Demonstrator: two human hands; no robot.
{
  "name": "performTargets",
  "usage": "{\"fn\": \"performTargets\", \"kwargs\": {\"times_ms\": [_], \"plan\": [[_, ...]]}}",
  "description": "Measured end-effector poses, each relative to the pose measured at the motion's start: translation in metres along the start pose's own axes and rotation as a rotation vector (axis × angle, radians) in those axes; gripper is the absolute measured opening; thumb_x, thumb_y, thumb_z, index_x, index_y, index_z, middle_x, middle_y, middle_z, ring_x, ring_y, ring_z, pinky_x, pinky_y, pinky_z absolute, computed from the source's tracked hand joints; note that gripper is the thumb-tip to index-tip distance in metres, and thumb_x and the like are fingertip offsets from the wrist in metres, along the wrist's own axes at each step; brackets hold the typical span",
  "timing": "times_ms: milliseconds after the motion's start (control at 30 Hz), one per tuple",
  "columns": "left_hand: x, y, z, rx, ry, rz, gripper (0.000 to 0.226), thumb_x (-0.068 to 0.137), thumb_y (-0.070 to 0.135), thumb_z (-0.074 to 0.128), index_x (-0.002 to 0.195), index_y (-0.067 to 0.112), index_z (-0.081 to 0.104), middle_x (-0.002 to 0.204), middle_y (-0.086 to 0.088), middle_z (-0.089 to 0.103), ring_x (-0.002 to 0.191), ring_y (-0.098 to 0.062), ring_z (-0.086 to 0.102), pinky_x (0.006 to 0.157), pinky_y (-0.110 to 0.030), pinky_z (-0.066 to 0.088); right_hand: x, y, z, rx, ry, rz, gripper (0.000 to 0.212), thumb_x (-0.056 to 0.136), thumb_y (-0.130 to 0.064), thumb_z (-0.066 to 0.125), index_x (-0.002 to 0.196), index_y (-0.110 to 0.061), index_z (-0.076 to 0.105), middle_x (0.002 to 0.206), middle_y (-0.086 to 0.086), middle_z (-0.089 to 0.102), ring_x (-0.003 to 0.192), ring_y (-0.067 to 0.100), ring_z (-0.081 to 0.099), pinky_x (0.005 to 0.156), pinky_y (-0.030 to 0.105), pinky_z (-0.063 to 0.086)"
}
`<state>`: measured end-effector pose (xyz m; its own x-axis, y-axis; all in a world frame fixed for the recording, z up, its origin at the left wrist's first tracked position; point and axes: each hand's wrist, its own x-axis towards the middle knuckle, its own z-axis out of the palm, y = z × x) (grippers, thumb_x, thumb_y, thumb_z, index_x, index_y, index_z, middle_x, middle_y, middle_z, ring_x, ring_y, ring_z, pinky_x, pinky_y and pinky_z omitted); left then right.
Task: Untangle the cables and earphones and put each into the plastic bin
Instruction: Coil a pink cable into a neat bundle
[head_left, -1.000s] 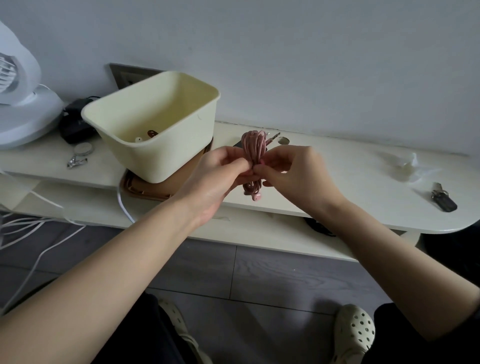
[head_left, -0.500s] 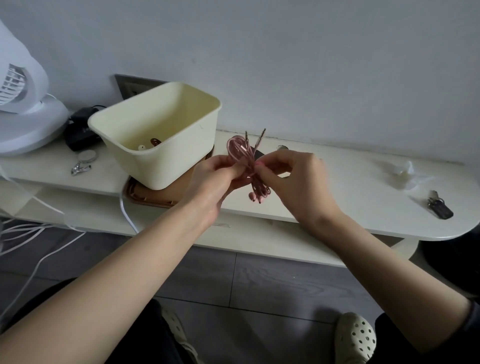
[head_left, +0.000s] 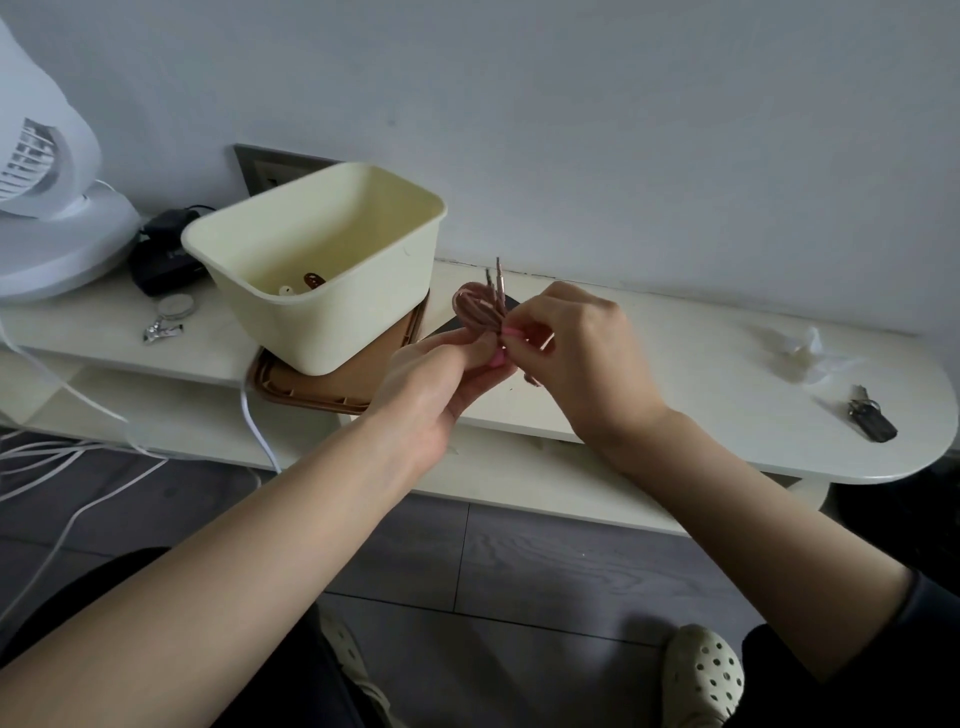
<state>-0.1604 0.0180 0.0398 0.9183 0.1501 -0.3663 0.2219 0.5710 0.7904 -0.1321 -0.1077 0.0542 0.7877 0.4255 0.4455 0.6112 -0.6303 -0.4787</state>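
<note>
Head, left: I see my left hand (head_left: 441, 379) pinching the pink cable bundle (head_left: 474, 310).
Head, right: my right hand (head_left: 584, 353) has its grip closed on the same bundle.
Head, cable: held over the table (head_left: 701, 364), just right of the plastic bin (head_left: 332, 322), plugs up.
Head, bin: stands on a brown tray (head_left: 311, 388).

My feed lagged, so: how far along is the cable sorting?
Done: small pieces already lie in the cream bin. In hand: left hand and right hand pinch the pink cable bundle, coiled, beside the bin. Left: undo it, bin it; white cables hang off the shelf too.
</note>
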Motion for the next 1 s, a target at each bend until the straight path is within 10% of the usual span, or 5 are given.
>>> {"fn": "performTargets", "kwargs": {"times_ms": [433, 1000], "plan": [[-0.008, 0.008, 0.001, 0.006, -0.02, -0.007, 0.007, 0.084, 0.01, 0.065, 0.08, 0.005, 0.069, 0.071, -0.008, 0.071, 0.062, -0.013, 0.069, 0.068, -0.022, 0.058, -0.003, -0.005, -0.003, -0.022, 0.061, -0.13, 0.018, 0.083, -0.017, 0.057, 0.081, -0.006, 0.071, 0.079, 0.006, 0.062, 0.063, 0.025, 0.058, 0.057, 0.04, 0.05], [-0.009, 0.014, 0.006, -0.043, 0.002, 0.008, 0.029, 0.088, -0.014, 0.045, 0.077, 0.005, 0.064, 0.058, -0.002, 0.069, 0.051, -0.01, 0.067, 0.048, -0.016, 0.052, -0.006, -0.006, 0.002, -0.083, 0.157, -0.27, 0.016, 0.086, -0.012, 0.059, 0.084, -0.001, 0.071, 0.078, 0.01, 0.063, 0.059, 0.028, 0.06, 0.049, 0.039, 0.051]]}}
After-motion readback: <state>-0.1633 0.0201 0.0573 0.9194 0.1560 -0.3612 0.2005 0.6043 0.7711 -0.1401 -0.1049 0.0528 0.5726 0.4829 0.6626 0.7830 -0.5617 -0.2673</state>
